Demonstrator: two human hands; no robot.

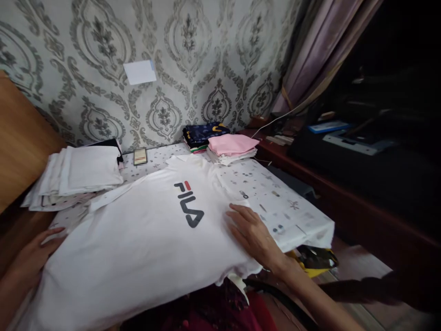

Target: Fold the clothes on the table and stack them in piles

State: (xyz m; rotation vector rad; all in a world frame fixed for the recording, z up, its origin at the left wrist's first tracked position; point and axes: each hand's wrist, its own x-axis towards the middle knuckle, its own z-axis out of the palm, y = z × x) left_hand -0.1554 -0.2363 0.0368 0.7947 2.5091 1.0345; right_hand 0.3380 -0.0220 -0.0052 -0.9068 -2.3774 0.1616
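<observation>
A white T-shirt [138, 243] with a FILA print lies spread over a patterned white cloth [275, 197], its collar toward the wall and its lower edge hanging over the near side. My right hand [251, 232] rests flat on the shirt's right part, fingers stretched out. At the shirt's left edge is my left hand [37, 253], its fingers extended beside the fabric; whether it touches the shirt is hard to make out.
Folded white clothes [89, 170] are stacked at the left. A pink folded garment [233, 145] tops another pile beside dark folded clothes [203, 134] by the wall. A small card [140, 156] lies between the piles. Dark red wooden furniture [310, 179] borders the right side.
</observation>
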